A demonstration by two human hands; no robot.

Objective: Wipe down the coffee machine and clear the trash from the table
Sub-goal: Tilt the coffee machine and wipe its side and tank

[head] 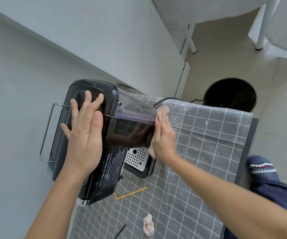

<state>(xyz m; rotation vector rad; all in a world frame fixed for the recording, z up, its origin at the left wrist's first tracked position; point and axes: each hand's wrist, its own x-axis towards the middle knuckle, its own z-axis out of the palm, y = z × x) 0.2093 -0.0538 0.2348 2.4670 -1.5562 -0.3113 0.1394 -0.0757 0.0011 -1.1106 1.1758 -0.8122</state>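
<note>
Coffee machine (108,94) lay under the flat, empty left hand (84,131); the straight-fingered right hand (164,137) pressed a cloth (164,110) against its side. Firm, overlapping strokes would suit.

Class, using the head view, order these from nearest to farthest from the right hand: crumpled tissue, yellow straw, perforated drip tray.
1. perforated drip tray, just beside the right hand.
2. yellow straw, farther toward the person.
3. crumpled tissue, closest to the person.

Left grip (84,128) flat, palm down, fingers spread, thumb out. Right grip (165,135) on edge, fingers straight and together, palm facing left. Both forearms bare, extended forward, wrists straight.
</note>
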